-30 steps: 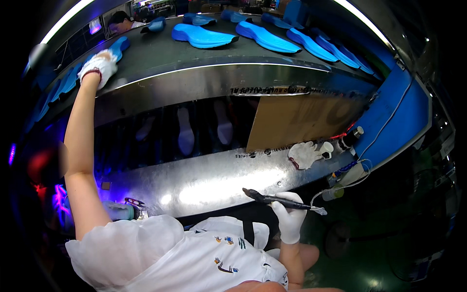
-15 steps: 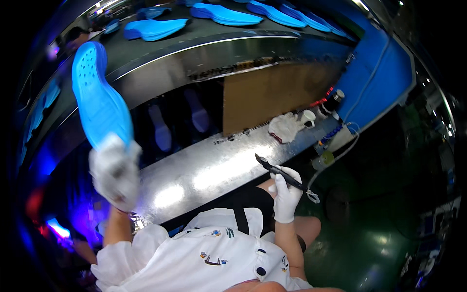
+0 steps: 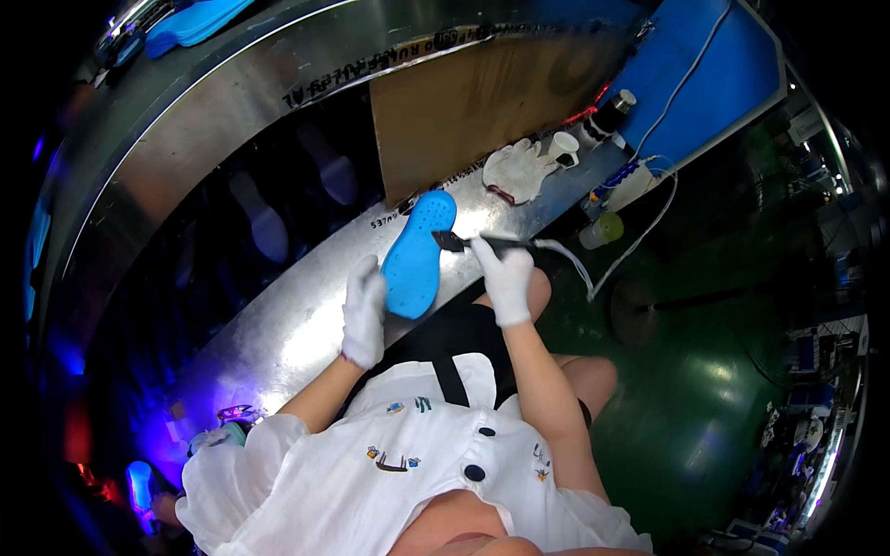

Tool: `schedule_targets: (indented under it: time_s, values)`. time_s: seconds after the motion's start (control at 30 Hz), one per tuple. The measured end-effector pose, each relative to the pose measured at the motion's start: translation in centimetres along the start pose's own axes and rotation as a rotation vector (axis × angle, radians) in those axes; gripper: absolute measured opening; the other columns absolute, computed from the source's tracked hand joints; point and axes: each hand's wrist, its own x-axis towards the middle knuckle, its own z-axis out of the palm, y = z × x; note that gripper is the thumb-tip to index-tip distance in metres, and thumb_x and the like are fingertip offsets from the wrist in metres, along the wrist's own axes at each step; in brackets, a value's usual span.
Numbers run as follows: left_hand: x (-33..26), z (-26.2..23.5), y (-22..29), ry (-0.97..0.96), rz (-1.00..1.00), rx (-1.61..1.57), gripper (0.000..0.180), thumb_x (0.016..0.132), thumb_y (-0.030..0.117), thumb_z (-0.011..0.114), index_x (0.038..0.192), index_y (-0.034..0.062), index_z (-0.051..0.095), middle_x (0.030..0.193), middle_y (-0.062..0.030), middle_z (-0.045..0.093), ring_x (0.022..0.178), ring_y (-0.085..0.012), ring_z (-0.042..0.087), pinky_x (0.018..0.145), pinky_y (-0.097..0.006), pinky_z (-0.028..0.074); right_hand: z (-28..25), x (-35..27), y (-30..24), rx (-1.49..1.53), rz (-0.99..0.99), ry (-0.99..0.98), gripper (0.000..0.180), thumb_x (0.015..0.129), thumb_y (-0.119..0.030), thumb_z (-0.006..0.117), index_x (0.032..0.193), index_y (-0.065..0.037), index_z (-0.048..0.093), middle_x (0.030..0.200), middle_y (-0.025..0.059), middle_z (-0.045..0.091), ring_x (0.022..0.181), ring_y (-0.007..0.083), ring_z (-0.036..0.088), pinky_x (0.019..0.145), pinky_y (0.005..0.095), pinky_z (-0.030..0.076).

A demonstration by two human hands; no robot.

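Green flr (image 3: 654, 417) w/ glare (image 3: 721, 372); blue panel (image 3: 709, 79) upper R.

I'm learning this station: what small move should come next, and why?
Perhaps steady the sole with the left hand: it's beside the sole's left edge, and the right hand holds the tool with its tip at the right edge. Whether the tip touches is unclear.

one perforated blue sole (image 3: 414, 269), one black tool (image 3: 453, 242), one white cup (image 3: 563, 145), one cardboard panel (image 3: 473, 107)
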Motion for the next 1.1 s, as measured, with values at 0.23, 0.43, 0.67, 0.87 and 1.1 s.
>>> schedule_targets:
  time_s: [0.23,0.43,0.67,0.87,1.1]
  values:
    - [4.1,3.1,-0.7,-0.415,-0.783,-1.243,0.071,0.096,0.069,0.025,0.125,0.0116,0.055,0.111,-0.0107,0.063,0.095,-0.0236,0.060,0.075,-0.035,0.050,4.4,-1.3,-1.1,-0.514,-0.275,-0.190,0.014,0.082,-0.026,0.069,0.089,-0.013,0.067,0.078,0.0082,0.067,0.071,0.0280,0.066,0.064,0.0388,0.052]
    - [2.7,2.3,-1.4,-0.739,-0.761,-1.517,0.063,0.099,0.059,0.032,0.129,0.0082,0.054,0.119,-0.0160,0.063,0.100,-0.0317,0.064,0.085,-0.047,0.056,0.1,-3.2,-5.7,-0.241,-0.380,-0.167,0.016,0.079,-0.015,0.074,0.093,-0.012,0.067,0.078,0.0066,0.065,0.073,0.0268,0.064,0.065,0.0363,0.053]
    - [1.7,4.7,2.4,-0.601,-0.656,-1.701,0.083,0.091,0.070,0.038,0.140,0.0032,0.043,0.131,-0.0211,0.055,0.116,-0.0355,0.057,0.102,-0.049,0.046,0.0,-3.7,-10.7,-0.258,-0.699,-0.342,0.017,0.076,-0.010,0.073,0.091,-0.008,0.064,0.076,0.0064,0.063,0.067,0.0222,0.063,0.060,0.0336,0.051]
    - [1.5,4.5,3.9,-0.407,-0.809,-1.782,0.086,0.089,0.075,0.036,0.139,0.0042,0.044,0.126,-0.0236,0.058,0.105,-0.0401,0.062,0.087,-0.056,0.053,-1.2,-2.5,-9.6,-0.325,-0.802,-0.159,0.021,0.078,-0.011,0.071,0.098,-0.006,0.066,0.083,0.0063,0.066,0.068,0.0231,0.064,0.060,0.0344,0.051]
    - [1.8,3.6,4.8,-0.469,-0.732,-1.602,0.096,0.084,0.082,0.032,0.137,0.0030,0.045,0.123,-0.0262,0.057,0.101,-0.0397,0.062,0.084,-0.052,0.055,-1.7,-2.8,-9.9,-0.125,-0.480,-0.095,0.015,0.078,-0.007,0.074,0.092,-0.005,0.067,0.076,0.0091,0.065,0.066,0.0249,0.061,0.062,0.0342,0.050]
